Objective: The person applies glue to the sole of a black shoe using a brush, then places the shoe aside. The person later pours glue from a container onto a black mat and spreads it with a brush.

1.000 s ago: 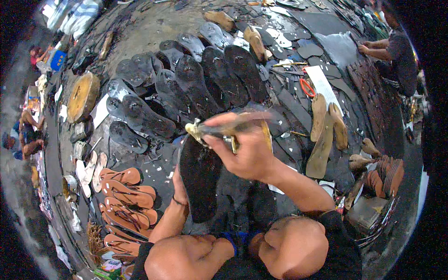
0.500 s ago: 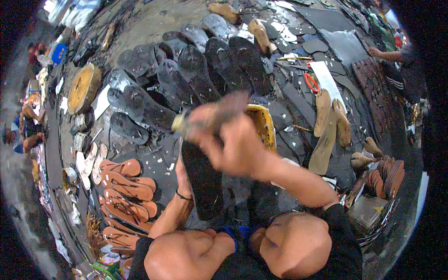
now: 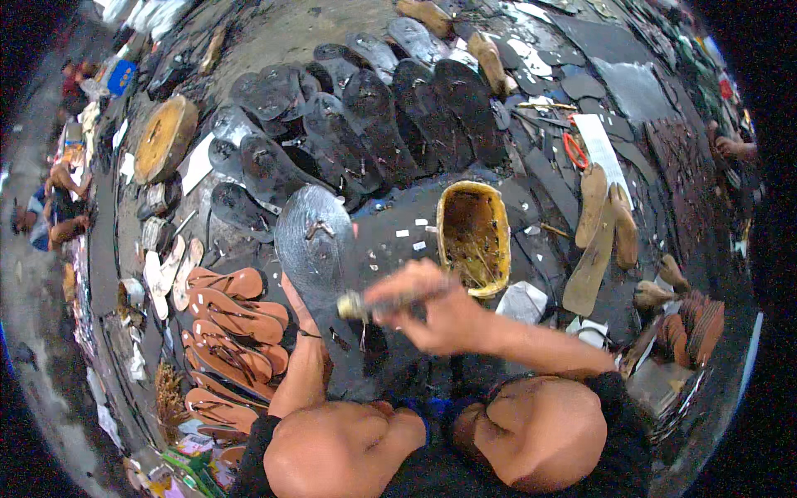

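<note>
My left hand holds up a dark, shiny sandal sole by its near end, with small strap ends showing on its wet-looking surface. My right hand is closed around a brush whose pale head points left, just below the sole. Both knees show at the bottom of the view. A yellow, glue-stained tub stands just beyond my right hand on the dark floor.
Many black soles lie fanned out ahead. Brown strapped sandals are stacked at my left. Tan soles, red scissors and a round wooden block lie around. Another person's hand is at the far right.
The sole has swung from under my right hand out to the left and is now raised in full view. My right hand with the brush has dropped lower and nearer to me.
</note>
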The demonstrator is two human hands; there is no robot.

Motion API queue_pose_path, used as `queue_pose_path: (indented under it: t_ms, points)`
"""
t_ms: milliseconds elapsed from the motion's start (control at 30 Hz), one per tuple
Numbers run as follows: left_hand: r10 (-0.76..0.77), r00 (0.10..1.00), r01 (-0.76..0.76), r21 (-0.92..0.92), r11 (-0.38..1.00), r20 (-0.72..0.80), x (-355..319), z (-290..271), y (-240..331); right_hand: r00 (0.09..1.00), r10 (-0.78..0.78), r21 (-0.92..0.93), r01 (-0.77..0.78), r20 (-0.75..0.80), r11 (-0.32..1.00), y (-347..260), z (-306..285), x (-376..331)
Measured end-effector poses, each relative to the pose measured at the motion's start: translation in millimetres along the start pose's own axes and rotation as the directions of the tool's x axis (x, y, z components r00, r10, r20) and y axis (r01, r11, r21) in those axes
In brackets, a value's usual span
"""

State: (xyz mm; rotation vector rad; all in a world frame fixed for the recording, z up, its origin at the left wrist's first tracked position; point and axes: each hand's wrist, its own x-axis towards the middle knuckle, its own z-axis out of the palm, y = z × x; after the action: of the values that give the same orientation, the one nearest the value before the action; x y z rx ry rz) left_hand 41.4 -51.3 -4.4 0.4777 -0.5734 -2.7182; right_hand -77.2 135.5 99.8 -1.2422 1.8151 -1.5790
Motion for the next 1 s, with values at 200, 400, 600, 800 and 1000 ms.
queue_pose_path:
  t_ms: [200, 400, 600, 800, 1000]
  points:
    - [-0.104, 0.83, 0.271, 0.233, 0.934, -0.548, -53.9, -73.8, 1.3, 0.866, 0.335, -0.018, -0.367, -0.372, 0.93, 98.8, -22.1, -68.9]
    - [-0.372, 0.767, 0.506, 0.136, 0.852, -0.523, -119.0, -90.9, -10.7, 0.819, 0.297, -0.514, -0.548, -0.492, 0.66, 127.3, -49.8, -66.4]
    - [-0.272, 0.803, 0.41, 0.16, 0.898, -0.53, -94.0, -62.7, 3.1, 0.528, 0.847, -0.784, -0.498, 0.066, 0.371, 53.7, -79.7, -132.5]
    - [-0.277, 0.936, 0.307, 0.12, 0.944, -0.216, -8.5, -7.0, -3.4, 0.901, 0.423, 0.185, -0.402, -0.091, 0.897, 41.4, -52.8, -94.0]
    - [-0.2, 0.979, 0.202, 0.168, 0.965, -0.028, 8.7, 39.0, -30.2, 0.984, -0.002, 0.001, 0.002, -0.176, 1.0, 32.3, -12.8, 28.7]
